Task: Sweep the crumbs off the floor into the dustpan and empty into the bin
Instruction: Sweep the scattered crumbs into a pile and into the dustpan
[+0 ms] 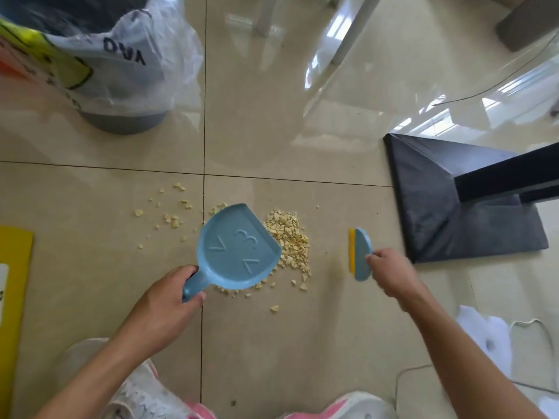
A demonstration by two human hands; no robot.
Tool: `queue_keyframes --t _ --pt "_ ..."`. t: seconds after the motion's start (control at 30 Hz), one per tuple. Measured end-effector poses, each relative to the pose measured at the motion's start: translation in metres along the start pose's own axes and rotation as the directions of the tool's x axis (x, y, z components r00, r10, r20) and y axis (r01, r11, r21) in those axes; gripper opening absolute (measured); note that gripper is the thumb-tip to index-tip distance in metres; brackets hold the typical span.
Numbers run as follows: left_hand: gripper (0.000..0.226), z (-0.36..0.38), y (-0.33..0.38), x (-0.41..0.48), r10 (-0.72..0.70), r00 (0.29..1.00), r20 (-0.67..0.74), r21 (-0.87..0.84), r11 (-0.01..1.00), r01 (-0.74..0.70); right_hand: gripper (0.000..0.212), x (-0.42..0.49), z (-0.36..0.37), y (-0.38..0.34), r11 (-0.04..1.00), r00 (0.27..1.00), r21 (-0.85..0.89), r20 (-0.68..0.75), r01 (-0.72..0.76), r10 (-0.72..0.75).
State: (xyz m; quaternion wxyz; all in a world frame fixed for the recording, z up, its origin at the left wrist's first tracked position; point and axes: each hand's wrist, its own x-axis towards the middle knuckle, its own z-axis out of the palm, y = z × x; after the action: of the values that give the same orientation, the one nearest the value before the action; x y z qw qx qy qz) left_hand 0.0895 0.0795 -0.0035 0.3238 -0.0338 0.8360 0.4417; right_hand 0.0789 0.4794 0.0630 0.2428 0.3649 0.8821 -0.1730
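The left hand (169, 293) grips a blue dustpan (237, 247) by its handle, long axis running up-right, mouth against pale crumbs (290, 243) heaped on the floor (272, 116); the right hand (390, 272) clasps a yellow-bristled brush (360, 254); the lined bin (121, 71) stands beyond.
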Motion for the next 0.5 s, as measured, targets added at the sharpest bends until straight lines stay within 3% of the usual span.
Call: queue_keyframes --t 0.1,0.2,0.33,0.5 --pt "0.014 -0.002 0.005 0.002 0.009 1.0 -0.01 -0.011 1.0 -0.009 0.021 0.035 -0.029 0.019 0.977 0.982 -0.145 -0.132 -0.157 0.138" --pt "0.021 -0.003 0.01 0.002 0.017 1.0 -0.005 0.006 1.0 -0.017 0.016 0.051 -0.022 0.014 0.937 0.969 -0.251 -0.099 -0.245 0.227" --pt "0.029 -0.009 0.011 0.001 0.049 0.999 -0.004 0.052 0.997 -0.049 0.012 0.055 0.015 -0.024 0.963 0.99 -0.231 -0.019 -0.138 0.137" --pt "0.019 -0.016 0.006 0.005 0.028 0.999 -0.043 0.023 0.999 -0.027 0.012 0.03 0.041 -0.072 0.988 1.0 -0.153 0.027 0.004 0.0"
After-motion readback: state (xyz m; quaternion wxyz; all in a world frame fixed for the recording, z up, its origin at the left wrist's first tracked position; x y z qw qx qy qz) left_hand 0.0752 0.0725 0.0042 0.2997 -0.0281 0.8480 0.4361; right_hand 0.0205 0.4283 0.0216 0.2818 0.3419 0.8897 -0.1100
